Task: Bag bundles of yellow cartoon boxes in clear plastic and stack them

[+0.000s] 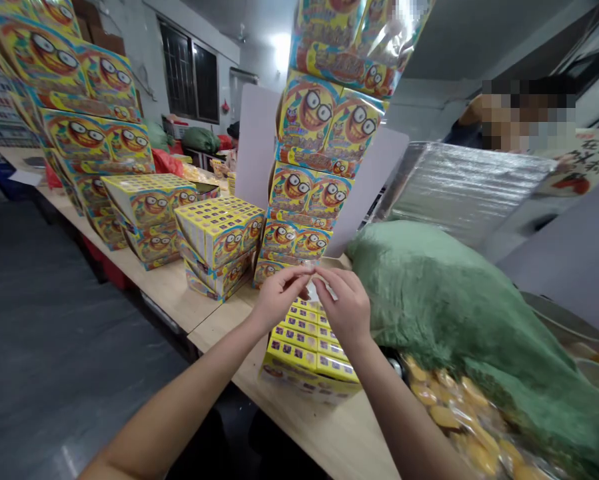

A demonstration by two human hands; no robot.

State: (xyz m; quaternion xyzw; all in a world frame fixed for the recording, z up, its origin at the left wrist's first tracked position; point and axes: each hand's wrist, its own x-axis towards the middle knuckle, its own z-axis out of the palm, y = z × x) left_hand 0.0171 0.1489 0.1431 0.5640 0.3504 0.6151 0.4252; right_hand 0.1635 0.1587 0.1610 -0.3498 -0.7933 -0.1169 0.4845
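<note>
Yellow printed cardboard carton [312, 383], upright on counter [249, 347]: below left hand [282, 293] and right hand [346, 303], similarly near; fingers curled, tips close, grip unclear.

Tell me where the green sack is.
In the head view, the green sack is on the right side, just right of the right hand, with wrapped yellow items along its lower edge.

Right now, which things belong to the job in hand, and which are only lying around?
Likely in the job:
left hand, right hand
yellow printed box beneath them
stacked cartoon-face boxes

Likely lying around:
silvery wrapped block
red bag
</note>
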